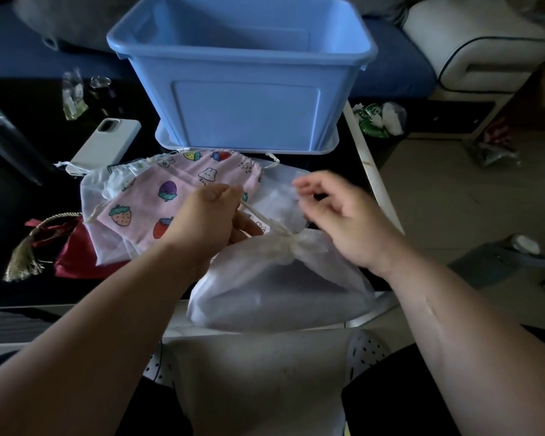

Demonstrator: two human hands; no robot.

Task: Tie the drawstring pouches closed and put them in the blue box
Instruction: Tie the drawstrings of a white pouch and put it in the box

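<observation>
A white translucent drawstring pouch [277, 287] lies at the table's near edge, its neck gathered. My left hand [208, 215] grips the pouch's white cord [258, 217], pulled taut up and left from the neck. My right hand [337, 212] hovers just right of the neck with fingers loosely curled; whether it holds a cord I cannot tell. Behind lie a pink fruit-print pouch [158, 196], another white pouch [101, 240] under it, and a red pouch [73, 256] with a gold tassel. The blue box [243, 99] stands open behind them, nothing visible inside.
The blue box sits on its pale lid [170, 141]. A phone in a white case [107, 143] lies left of the box, with small packets and a glass behind it. The table's right edge [375, 177] drops to the floor; a sofa is beyond.
</observation>
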